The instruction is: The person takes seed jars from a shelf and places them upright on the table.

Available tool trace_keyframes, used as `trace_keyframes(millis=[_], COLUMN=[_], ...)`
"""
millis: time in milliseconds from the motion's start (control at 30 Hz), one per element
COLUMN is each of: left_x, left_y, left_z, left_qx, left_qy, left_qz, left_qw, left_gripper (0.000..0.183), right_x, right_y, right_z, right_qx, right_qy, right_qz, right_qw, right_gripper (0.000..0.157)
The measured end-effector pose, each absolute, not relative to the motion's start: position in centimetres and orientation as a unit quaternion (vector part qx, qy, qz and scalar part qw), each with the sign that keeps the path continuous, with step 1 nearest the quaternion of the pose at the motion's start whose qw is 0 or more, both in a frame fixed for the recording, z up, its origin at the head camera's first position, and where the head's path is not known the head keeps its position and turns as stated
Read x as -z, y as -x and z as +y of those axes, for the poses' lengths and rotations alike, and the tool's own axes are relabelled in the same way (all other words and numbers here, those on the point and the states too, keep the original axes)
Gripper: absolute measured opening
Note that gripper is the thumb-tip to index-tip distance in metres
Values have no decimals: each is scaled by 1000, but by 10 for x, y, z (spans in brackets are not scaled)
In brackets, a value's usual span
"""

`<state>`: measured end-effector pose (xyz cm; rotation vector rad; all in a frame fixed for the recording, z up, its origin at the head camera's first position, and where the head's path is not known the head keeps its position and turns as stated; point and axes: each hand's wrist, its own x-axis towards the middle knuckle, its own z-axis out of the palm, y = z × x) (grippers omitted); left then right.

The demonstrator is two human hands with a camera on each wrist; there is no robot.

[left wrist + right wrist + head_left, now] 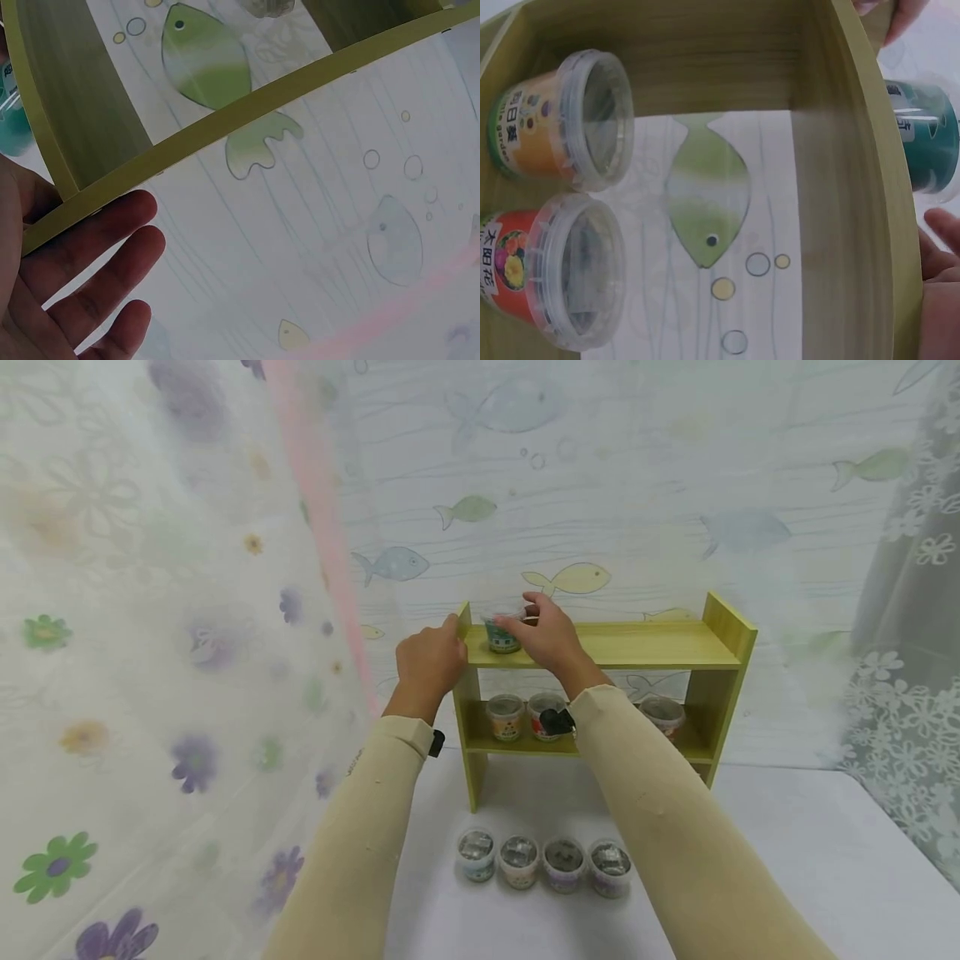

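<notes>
My left hand [432, 658] grips the left side panel [97, 196] of a yellow-green wooden shelf. In the left wrist view its fingers [105, 247] lie along the outside of that panel. On the top board's left end stands a green tub [502, 637] with a clear lid. My right hand [551, 635] holds this tub near its lid, the thumb across the front and a finger at the back right. The right wrist view shows the green tub [926, 135] past the board's edge, with part of the right hand [939, 255] beside it.
An orange tub [506, 718], a red tub [546, 703] and another tub [663, 714] stand on the middle board. Several lidded tubs [519, 862] line up on the white table [787, 860] before the shelf. Patterned curtains [165, 610] hang behind and at the left.
</notes>
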<state>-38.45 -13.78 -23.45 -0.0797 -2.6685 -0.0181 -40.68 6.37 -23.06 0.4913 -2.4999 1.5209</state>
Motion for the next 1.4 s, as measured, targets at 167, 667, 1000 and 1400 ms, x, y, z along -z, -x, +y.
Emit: trace_keyframes(millis=[167,667,1000,1400], left_x=[235,235,231,229], left_y=[384,389,392,400], left_z=[-138,-134,-136,-138], left_qx=[9,-28,-30,-69], left_qy=[29,44,48,72], left_qz=[-971,-966,-968,-969], left_qw=[237,252,245,225], left_gripper=[40,39,37,55], right_x=[232,219,216,221], right_y=[411,404,401,398], right_z=[62,72,90,105], right_qx=[-471,-432,-418,-411], right_qy=[-172,-177,-187,-184], right_qz=[-860,-881,-886,-891], right_qw=[95,80,65,59], right_gripper=[92,79,79,78])
